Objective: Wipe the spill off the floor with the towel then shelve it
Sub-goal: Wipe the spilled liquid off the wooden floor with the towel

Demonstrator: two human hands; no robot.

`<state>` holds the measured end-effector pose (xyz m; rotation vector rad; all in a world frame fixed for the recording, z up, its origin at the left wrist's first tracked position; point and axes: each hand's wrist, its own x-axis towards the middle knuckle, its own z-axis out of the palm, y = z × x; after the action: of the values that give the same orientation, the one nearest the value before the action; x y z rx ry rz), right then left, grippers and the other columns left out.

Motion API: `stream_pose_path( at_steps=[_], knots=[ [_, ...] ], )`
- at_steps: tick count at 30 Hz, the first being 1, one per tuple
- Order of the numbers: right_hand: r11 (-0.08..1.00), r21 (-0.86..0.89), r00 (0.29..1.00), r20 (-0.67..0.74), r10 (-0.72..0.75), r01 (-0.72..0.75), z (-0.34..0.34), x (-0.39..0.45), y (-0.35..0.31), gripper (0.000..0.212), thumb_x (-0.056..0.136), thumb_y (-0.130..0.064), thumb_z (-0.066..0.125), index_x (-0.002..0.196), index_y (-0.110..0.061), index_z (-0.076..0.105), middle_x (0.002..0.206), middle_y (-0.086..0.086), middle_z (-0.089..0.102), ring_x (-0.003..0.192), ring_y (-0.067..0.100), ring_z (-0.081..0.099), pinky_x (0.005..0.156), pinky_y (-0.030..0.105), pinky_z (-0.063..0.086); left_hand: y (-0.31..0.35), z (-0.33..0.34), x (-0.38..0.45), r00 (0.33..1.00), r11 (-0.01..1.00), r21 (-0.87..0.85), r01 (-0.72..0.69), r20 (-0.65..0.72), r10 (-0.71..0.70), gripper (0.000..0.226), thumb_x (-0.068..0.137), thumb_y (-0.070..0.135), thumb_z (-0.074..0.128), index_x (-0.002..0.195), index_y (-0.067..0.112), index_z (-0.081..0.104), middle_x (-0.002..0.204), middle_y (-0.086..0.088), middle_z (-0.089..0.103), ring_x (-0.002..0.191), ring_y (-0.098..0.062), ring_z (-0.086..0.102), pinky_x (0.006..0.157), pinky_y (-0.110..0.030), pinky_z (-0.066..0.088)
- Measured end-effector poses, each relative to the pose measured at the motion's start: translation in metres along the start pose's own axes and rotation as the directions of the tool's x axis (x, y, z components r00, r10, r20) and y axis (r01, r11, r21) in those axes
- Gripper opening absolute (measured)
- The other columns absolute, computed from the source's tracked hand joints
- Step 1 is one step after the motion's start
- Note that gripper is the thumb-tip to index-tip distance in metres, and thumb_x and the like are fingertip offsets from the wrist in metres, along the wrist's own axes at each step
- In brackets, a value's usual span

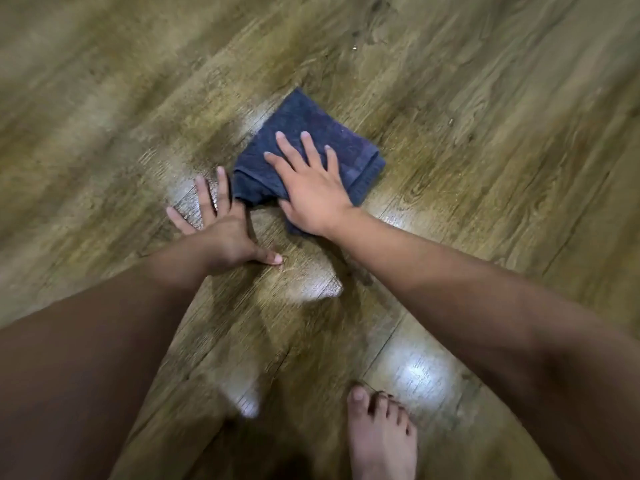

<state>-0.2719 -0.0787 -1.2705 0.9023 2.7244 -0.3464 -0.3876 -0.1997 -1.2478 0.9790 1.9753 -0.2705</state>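
Dark blue folded towel [311,147] lies on wood floor [485,133]; right hand [311,188] presses it, fingers spread. Left hand [221,233] flat, splayed on floor beside.

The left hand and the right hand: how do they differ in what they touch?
The right hand presses flat on the folded blue towel; the left hand rests on the bare wooden floor beside the towel. The left hand lies nearer the person. Both have straight, spread fingers.

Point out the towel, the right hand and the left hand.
towel [322,128]: head view, bare upper part of the cloth.
right hand [313,195]: head view, back of the hand.
left hand [225,233]: head view, back of the hand.
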Motion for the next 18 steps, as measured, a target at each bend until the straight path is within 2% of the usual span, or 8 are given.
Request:
stream_pose_path(
  at_steps=[5, 7, 9, 11, 13, 15, 18],
  knots=[
    [0.999, -0.034, 0.993, -0.116, 0.006, -0.010, 0.016, -0.031, 0.013, 0.074, 0.089, -0.044, 0.062, 0.154, -0.027, 0.031, 0.168, -0.004, 0.012, 0.155, 0.028, 0.006, 0.123, 0.052, 0.006, -0.001, 0.005, 0.004, 0.999, 1.000, 0.010, -0.014, -0.038, 0.014, 0.163, 0.044, 0.081, 0.080, 0.147, 0.035, -0.038, 0.143, 0.012, -0.058, 0.135, -0.023, -0.052, 0.104, -0.074, -0.021],
    [0.999, -0.049, 0.991, -0.137, -0.002, -0.005, 0.025, -0.054, 0.030, 0.075, 0.084, -0.045, 0.065, 0.151, -0.027, 0.037, 0.167, -0.004, 0.019, 0.154, 0.027, 0.013, 0.124, 0.051, 0.008, -0.001, 0.005, 0.005, 0.995, 0.997, 0.066, -0.028, -0.094, 0.034, 0.163, 0.042, 0.088, 0.074, 0.150, 0.033, -0.034, 0.153, 0.007, -0.049, 0.140, -0.025, -0.046, 0.105, -0.072, -0.021],
    [0.999, -0.038, 0.990, -0.142, 0.018, -0.024, 0.031, -0.080, 0.051, 0.074, 0.082, -0.044, 0.066, 0.149, -0.025, 0.040, 0.166, -0.004, 0.021, 0.154, 0.026, 0.016, 0.124, 0.050, 0.010, -0.001, 0.005, 0.005, 0.979, 0.982, 0.167, -0.091, -0.165, 0.118, 0.153, 0.047, 0.092, 0.067, 0.154, 0.033, -0.025, 0.162, 0.003, -0.036, 0.146, -0.025, -0.038, 0.108, -0.070, -0.020],
    [0.997, -0.015, 0.986, -0.145, 0.078, -0.081, 0.037, -0.113, 0.078, 0.075, 0.080, -0.042, 0.067, 0.148, -0.024, 0.042, 0.166, -0.003, 0.023, 0.154, 0.026, 0.017, 0.124, 0.049, 0.011, 0.008, 0.006, 0.005, 0.947, 0.933, 0.305, -0.192, -0.193, 0.258, 0.136, 0.062, 0.089, 0.061, 0.157, 0.032, -0.019, 0.165, 0.004, -0.028, 0.149, -0.023, -0.032, 0.110, -0.071, -0.016],
    [0.987, 0.011, 0.976, -0.148, 0.159, -0.159, 0.043, -0.150, 0.107, 0.076, 0.078, -0.040, 0.067, 0.148, -0.022, 0.041, 0.166, -0.003, 0.023, 0.154, 0.025, 0.017, 0.125, 0.047, 0.010, 0.028, 0.006, 0.006, 0.922, 0.886, 0.386, -0.258, -0.174, 0.345, 0.123, 0.076, 0.082, 0.056, 0.157, 0.029, -0.019, 0.165, 0.004, -0.029, 0.149, -0.022, -0.033, 0.113, -0.072, -0.013],
    [0.965, 0.049, 0.956, -0.137, 0.260, -0.256, 0.047, -0.188, 0.135, 0.076, 0.076, -0.039, 0.063, 0.148, -0.022, 0.041, 0.165, -0.004, 0.023, 0.153, 0.024, 0.017, 0.125, 0.046, 0.011, 0.056, 0.007, 0.008, 0.927, 0.888, 0.381, -0.259, -0.161, 0.339, 0.120, 0.080, 0.080, 0.053, 0.157, 0.027, -0.021, 0.163, 0.003, -0.032, 0.147, -0.022, -0.035, 0.112, -0.073, -0.014],
    [0.882, 0.120, 0.874, -0.126, 0.470, -0.456, 0.049, -0.238, 0.177, 0.076, 0.074, -0.041, 0.051, 0.147, -0.022, 0.041, 0.165, -0.003, 0.025, 0.153, 0.026, 0.019, 0.124, 0.046, 0.013, 0.094, 0.004, 0.015, 0.962, 0.937, 0.285, -0.201, -0.124, 0.244, 0.133, 0.070, 0.089, 0.054, 0.155, 0.026, -0.025, 0.161, 0.001, -0.037, 0.145, -0.024, -0.039, 0.105, -0.075, -0.018]
  ],
)
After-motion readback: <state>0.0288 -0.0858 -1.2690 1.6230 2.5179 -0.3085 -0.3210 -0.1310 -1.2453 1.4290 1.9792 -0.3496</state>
